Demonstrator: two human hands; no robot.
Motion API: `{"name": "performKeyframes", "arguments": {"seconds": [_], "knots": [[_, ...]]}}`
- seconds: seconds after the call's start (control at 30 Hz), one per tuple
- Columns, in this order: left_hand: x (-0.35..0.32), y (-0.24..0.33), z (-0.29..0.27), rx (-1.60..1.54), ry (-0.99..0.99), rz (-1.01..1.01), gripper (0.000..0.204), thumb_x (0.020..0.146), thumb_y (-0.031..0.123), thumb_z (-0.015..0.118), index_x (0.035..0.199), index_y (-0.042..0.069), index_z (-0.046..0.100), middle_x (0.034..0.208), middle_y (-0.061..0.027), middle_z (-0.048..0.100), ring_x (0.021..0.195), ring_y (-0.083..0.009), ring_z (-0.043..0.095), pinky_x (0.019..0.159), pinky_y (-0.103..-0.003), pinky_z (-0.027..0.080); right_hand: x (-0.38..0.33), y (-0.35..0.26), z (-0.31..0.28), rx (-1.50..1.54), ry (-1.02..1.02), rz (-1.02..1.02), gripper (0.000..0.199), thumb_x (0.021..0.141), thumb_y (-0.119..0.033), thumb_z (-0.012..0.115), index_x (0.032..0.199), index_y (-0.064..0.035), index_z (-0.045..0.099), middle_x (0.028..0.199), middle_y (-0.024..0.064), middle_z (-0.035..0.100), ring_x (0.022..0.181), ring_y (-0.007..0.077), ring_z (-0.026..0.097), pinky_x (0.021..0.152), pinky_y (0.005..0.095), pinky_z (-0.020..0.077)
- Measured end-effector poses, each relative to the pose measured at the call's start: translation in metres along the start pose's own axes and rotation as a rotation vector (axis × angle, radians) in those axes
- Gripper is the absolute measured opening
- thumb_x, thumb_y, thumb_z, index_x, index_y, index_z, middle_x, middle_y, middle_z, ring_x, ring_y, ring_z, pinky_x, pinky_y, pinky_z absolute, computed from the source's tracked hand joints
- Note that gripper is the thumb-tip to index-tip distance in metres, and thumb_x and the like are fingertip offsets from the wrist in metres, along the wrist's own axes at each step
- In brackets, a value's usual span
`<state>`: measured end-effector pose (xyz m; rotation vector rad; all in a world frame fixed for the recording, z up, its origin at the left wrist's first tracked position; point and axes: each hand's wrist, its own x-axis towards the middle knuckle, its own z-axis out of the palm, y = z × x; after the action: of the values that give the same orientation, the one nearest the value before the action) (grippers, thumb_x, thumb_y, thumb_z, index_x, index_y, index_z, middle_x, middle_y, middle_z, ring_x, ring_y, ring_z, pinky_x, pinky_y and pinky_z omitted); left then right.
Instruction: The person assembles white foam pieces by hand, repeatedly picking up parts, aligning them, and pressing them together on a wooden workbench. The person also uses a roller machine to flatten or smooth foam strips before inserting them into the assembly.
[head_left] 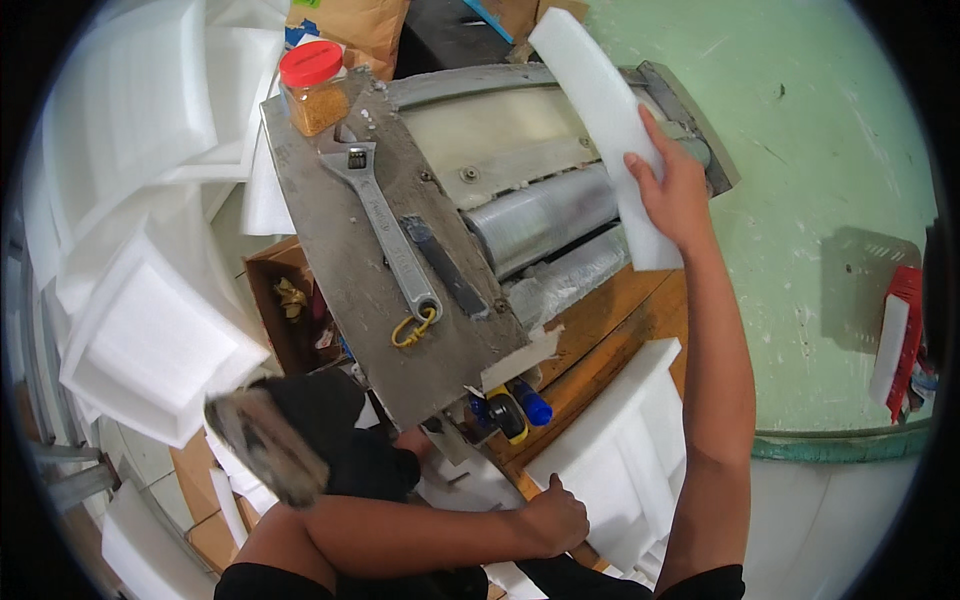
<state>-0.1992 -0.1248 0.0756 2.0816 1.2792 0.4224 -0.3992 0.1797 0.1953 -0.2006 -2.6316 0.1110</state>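
Observation:
My right hand grips a long, slightly curved white foam strip along its right edge. The strip slants over a grey metal machine, across its silver roller. Low in the middle, my left hand is closed, with one finger sticking up. It lies by a stack of white foam pieces; whatever is inside its curled fingers is hidden. On the machine's grey plate rest an adjustable wrench with a yellow loop and a dark flat bar.
A red-lidded jar stands on the plate's far corner. White foam sheets pile up at left, beside an open cardboard box. Blue and yellow-black handles poke out below the plate. A red basket sits on the green surface at right.

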Motion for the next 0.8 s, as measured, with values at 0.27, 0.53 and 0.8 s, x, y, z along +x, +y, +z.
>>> {"name": "performKeyframes", "arguments": {"seconds": [0.27,0.53,0.8], "knots": [[0.019,0.008,-0.003,-0.025,-0.024,0.019,0.023,0.093,0.018,0.061,0.103,0.001,0.073,0.105,-0.0174,0.071,0.102,-0.0351,0.072,0.100,-0.065,0.047,0.080,0.007,0.031,-0.017,0.153,0.082,0.063,0.091,-0.024,0.072,0.149,-0.0074,0.055,0.114,0.0305,0.071,0.107,0.0456,0.068,0.099,0.0479,0.0509],[0.057,0.019,-0.006,0.017,-0.152,0.130,0.026,0.083,0.015,0.072,0.106,0.002,0.072,0.109,-0.0144,0.071,0.103,-0.0328,0.072,0.089,-0.060,0.050,0.073,0.011,-0.020,0.191,0.793,0.321,0.064,0.094,-0.025,0.070,0.153,-0.0088,0.051,0.127,0.0288,0.069,0.117,0.0395,0.068,0.102,0.0433,0.0505],[0.066,0.025,0.017,0.109,-0.172,0.079,0.025,0.081,0.013,0.073,0.104,0.002,0.073,0.105,-0.0159,0.072,0.101,-0.0344,0.073,0.084,-0.056,0.052,-0.113,0.021,-0.129,0.090,0.057,-0.010,0.066,0.092,-0.009,0.070,0.155,-0.0091,0.050,0.125,0.0238,0.071,0.109,0.0274,0.070,0.097,0.0368,0.0512]]}}
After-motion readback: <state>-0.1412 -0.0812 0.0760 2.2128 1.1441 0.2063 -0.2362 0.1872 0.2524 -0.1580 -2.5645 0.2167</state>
